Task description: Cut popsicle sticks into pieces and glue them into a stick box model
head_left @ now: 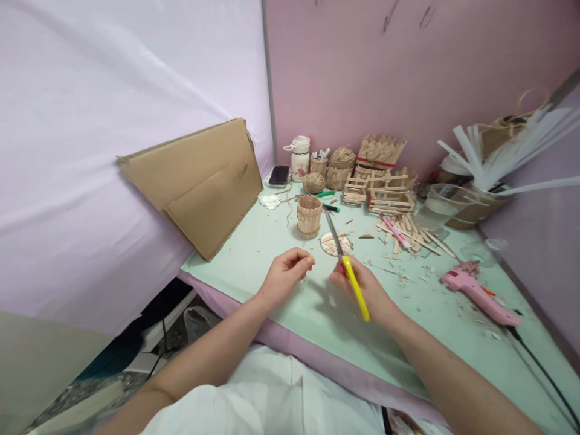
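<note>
My right hand is closed around a knife with a yellow handle. Its long grey blade points away from me, over a small round white dish with wood scraps in it. My left hand hovers above the table edge, thumb and fingers pinched together. Whatever sits between those fingertips is too small to make out. Just beyond the hands stands a small cup covered in upright wooden sticks. A dark marker with a green end lies beside it.
A pink glue gun with a black cord lies at right, near loose craft sticks and a pink pen. Twine balls, stick-built crates, a bottle and phone line the back. Cardboard leans left.
</note>
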### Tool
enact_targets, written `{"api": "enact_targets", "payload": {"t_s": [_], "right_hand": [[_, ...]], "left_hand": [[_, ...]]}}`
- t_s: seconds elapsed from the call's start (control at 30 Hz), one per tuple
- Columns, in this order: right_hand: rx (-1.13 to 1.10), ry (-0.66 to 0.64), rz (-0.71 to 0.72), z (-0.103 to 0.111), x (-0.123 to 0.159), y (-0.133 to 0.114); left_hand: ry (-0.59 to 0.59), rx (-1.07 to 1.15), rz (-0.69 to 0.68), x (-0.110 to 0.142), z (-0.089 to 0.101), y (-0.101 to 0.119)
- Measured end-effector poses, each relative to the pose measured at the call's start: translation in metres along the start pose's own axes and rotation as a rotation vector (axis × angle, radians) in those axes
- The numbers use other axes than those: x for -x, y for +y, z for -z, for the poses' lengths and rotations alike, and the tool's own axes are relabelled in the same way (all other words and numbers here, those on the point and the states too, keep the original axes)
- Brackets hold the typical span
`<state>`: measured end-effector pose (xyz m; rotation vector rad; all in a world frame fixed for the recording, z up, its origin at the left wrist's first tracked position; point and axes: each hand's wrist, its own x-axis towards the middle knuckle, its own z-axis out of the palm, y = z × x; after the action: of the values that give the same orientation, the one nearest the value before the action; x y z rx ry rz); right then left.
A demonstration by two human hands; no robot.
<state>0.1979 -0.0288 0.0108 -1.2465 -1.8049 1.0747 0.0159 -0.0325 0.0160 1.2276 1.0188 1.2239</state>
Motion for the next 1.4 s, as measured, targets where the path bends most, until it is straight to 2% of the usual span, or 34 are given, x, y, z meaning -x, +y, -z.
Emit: {"api": "enact_targets", "payload": {"t_s": [0.17, 0.3, 0.47, 0.67, 0.77, 0.87, 0.93, 1.07, 1.4], "right_hand": [[-0.044, 0.153, 0.038, 0.001, 0.001, -0.012], [-0.099, 0.163, 0.049, 0.002, 0.002, -0.015], [-0.132, 0.194, 0.060, 0.000, 0.001, -0.014], [-0.117, 0.183, 0.004, -0.002, -0.001, -0.010], [-0.025, 0.158, 0.011, -0.001, 0.000, -0.006], [0.163, 0.060, 0.021, 0.001, 0.002, -0.004], [0.317, 0.023, 0.015, 0.000, 0.004, -0.006], [0.536, 0.039, 0.005, -0.003, 0.007, -0.011], [0.672, 0.042, 0.007, -0.005, 0.007, -0.013]], "left_hand": [[-0.087, -0.057, 0.086, 0.003, -0.006, 0.000], [-0.097, -0.015, 0.171, 0.006, -0.014, -0.004], [-0.119, -0.038, 0.184, 0.008, -0.018, -0.007], [-0.009, -0.097, 0.130, 0.009, -0.023, -0.003], [0.010, -0.027, 0.157, 0.008, -0.023, 0.000], [0.061, 0.146, 0.173, 0.005, -0.021, 0.005], [0.110, 0.243, 0.150, 0.004, -0.019, 0.008], [0.172, 0.323, 0.076, 0.004, -0.017, 0.011], [0.198, 0.361, 0.010, 0.007, -0.022, 0.008]]}}
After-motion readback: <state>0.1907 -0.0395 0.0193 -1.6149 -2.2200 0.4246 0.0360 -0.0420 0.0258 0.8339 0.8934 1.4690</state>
